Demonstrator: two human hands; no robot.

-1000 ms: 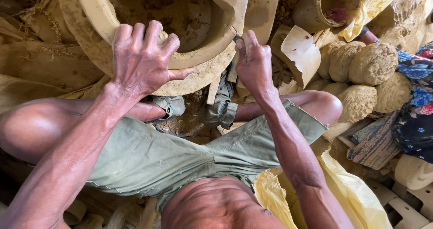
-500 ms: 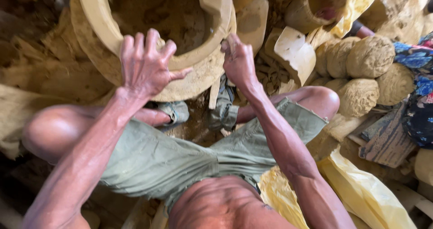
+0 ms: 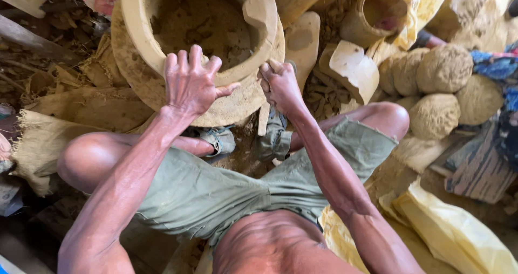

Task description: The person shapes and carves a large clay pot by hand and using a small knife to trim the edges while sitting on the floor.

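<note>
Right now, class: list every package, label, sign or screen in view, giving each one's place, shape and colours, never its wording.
No labels, signs or screens show.
Yellow plastic sack: lower right, crumpled, plain yellow.
Second yellow plastic sheet: top right, wrapped round a small clay pot.
Burlap sack: left, frayed, tan.

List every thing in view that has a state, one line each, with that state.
Large round clay pot: upright, open-topped, rim notched at the right.
Left hand: spread flat on the pot's rim.
Right hand: fisted against the rim.
Small clay cylinder: tilted, open mouth showing.
Round clay lumps: piled together.
</note>
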